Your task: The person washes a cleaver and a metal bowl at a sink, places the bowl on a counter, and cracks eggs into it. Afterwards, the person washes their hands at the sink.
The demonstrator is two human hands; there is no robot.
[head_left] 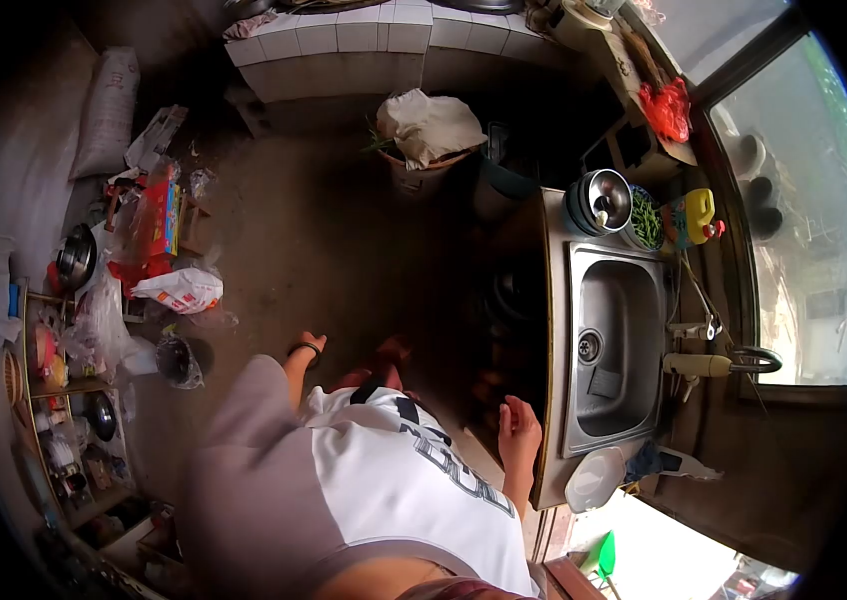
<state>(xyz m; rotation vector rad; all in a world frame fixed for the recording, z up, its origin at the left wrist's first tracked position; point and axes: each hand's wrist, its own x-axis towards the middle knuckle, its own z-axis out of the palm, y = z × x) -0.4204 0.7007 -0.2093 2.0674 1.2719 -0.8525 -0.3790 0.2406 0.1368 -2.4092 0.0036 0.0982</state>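
Note:
My left hand [312, 342], with a dark band at the wrist, hangs beside my body over the floor. Its fingers look loosely apart and nothing shows in them. My right hand [519, 420] is near the counter's edge, its fingers slightly bent and holding nothing that I can see. Closest to it is the steel sink [584, 440], with a drain and no water visible. A clear plastic lid or bowl [596, 478] lies at the sink's near end. The white shirt [374, 480] I wear fills the lower middle.
Stacked metal bowls [608, 200], green vegetables [647, 218] and a yellow jug [694, 215] stand beyond the sink, near the faucet [699, 365]. A cloth-covered basket [419, 178] sits ahead on the floor [284, 230]. Shelves [79, 388] and plastic bags [184, 290] line the left.

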